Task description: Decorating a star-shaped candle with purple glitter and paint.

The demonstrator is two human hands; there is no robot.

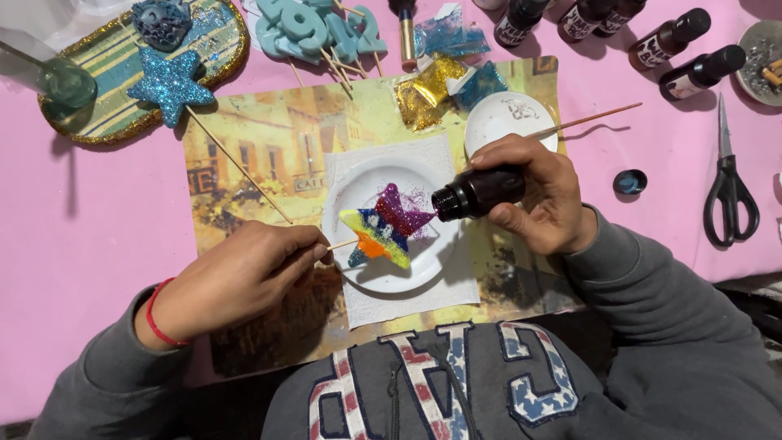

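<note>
A star-shaped decoration [384, 228] on a thin wooden stick lies over a small white plate [358, 191] in the middle of the view, its surface covered in bands of glitter: purple at the top, then blue, yellow and orange. The left hand [244, 277] pinches the stick at the plate's left rim, fingers closed around it, and wears a red cord on the wrist. The right hand [538, 200] grips a small dark bottle [481, 192], tipped on its side with its open mouth pointing at the star's purple arm, just beside it. The plate rests on a white paper towel [407, 297], which lies on a printed placemat [269, 138] showing a yellowish street scene, all on a pink table [81, 236]. Behind the right hand sits a second small white dish [505, 114] with a thin brush or stick [595, 120] laid across it. Near it are little bags of gold and blue glitter [444, 81]. At the upper left, a blue glitter star [169, 85] on a stick leans on an oval gold-edged tray [106, 122]. Pale blue number shapes [314, 28] on sticks lie at the top centre. More dark bottles [684, 57] stand along the upper right, a small dark cap [630, 181] lies near them, and black-handled scissors [729, 191] lie at the right edge.
</note>
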